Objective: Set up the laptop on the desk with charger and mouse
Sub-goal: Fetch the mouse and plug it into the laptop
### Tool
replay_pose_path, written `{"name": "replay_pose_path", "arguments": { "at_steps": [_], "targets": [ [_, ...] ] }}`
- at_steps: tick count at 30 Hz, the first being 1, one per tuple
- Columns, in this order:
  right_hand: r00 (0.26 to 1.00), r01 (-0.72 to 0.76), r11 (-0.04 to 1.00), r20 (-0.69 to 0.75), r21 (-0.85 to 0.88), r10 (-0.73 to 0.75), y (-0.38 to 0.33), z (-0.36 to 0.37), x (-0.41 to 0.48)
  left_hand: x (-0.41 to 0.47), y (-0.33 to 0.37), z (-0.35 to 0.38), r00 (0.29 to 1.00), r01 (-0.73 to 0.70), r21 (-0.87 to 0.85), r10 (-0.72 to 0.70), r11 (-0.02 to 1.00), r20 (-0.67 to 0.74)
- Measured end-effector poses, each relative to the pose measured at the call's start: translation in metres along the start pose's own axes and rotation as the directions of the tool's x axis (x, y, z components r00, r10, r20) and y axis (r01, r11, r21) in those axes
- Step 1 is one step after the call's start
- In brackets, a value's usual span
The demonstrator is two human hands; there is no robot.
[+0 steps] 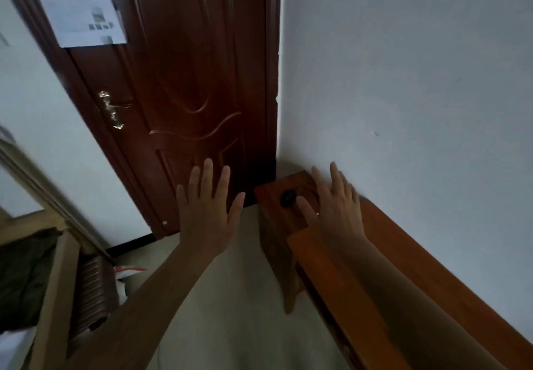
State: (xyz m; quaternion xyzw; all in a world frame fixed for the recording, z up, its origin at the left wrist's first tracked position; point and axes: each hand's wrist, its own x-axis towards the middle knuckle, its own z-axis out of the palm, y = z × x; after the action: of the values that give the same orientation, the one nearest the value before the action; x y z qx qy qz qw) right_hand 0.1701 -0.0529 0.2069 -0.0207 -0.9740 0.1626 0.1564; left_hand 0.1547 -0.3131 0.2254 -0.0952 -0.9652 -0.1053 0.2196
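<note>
A small black mouse (287, 198) lies near the far end of a reddish wooden desk (383, 242) that runs along the white wall on the right. My right hand (334, 205) hovers over that end of the desk, fingers spread, its thumb just right of the mouse and not holding it. My left hand (209, 205) is raised over the floor to the left of the desk, fingers spread, holding nothing. No laptop or charger is in view.
A dark red door (196, 86) with a brass handle (111, 110) stands closed ahead, a paper sheet (83, 20) stuck on it. At the lower left are a ribbed suitcase (92, 291), a wooden frame (54, 283) and a white bag (127, 277).
</note>
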Motion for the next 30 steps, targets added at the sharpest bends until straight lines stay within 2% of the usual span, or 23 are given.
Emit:
{"name": "replay_pose_path", "arguments": {
  "at_steps": [4,11,16,18,22,26,30],
  "targets": [
    [0.996,-0.091,0.994,-0.008,-0.064,0.09,0.016,0.025,0.06,0.075,-0.007,0.047,0.998,-0.063,-0.054,0.064,0.997,0.021],
    [0.984,-0.18,0.975,-0.037,-0.129,0.177,0.065,0.098,0.16,0.192,0.007,0.139,0.968,-0.183,-0.05,0.189,0.982,0.164],
    [0.966,-0.235,0.958,0.07,-0.167,0.249,0.095,0.144,0.251,0.297,0.01,0.183,0.926,-0.294,-0.009,0.287,0.956,0.245],
    [0.965,-0.239,0.956,0.071,-0.17,0.254,0.104,0.154,0.286,0.337,0.01,0.198,0.907,-0.358,0.014,0.344,0.934,0.242],
    [0.942,-0.297,0.936,0.104,-0.19,0.32,0.126,0.163,0.328,0.394,0.021,0.239,0.88,-0.368,-0.023,0.357,0.929,0.313],
    [0.899,-0.394,0.897,0.119,-0.199,0.421,0.155,0.176,0.339,0.42,0.039,0.295,0.811,-0.443,-0.06,0.428,0.895,0.398],
    [0.796,-0.563,0.798,0.118,-0.213,0.593,0.182,0.199,0.326,0.442,0.059,0.36,0.678,-0.579,-0.084,0.535,0.811,0.504]
  ]
}}
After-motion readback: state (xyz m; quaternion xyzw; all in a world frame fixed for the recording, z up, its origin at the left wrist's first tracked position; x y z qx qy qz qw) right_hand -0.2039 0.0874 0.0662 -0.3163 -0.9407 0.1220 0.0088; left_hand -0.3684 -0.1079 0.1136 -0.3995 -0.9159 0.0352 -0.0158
